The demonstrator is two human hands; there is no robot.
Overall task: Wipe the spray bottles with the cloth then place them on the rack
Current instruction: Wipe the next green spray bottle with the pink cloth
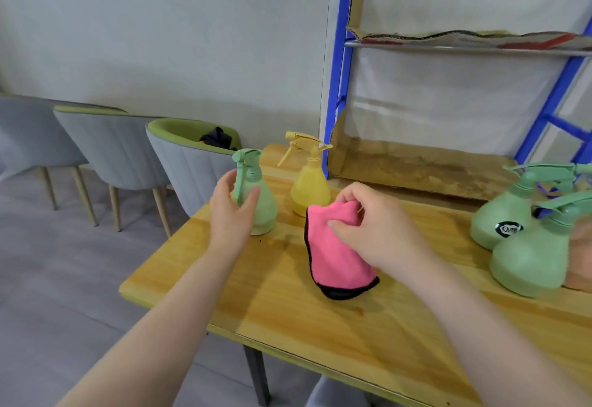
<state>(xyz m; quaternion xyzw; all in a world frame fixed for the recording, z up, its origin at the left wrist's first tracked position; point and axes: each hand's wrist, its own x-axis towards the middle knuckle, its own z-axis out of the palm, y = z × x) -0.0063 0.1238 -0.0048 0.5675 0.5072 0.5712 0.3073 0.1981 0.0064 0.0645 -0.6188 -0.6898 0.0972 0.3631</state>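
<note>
The left hand (232, 211), fingers straight and spread, reaches around the small green spray bottle (259, 201) at about ten o'clock on the wooden table (320, 326); the bottle stands upright, long axis vertical, nozzle pointing left toward nine o'clock. Behind it the yellow spray bottle (309, 187) is upright too, and the right hand (374, 227) pinches the pink cloth (333, 249) at centre. With two larger green spray bottles (525, 246) at three o'clock and the blue rack (448, 153) bare of bottles, the task seems barely begun.
</note>
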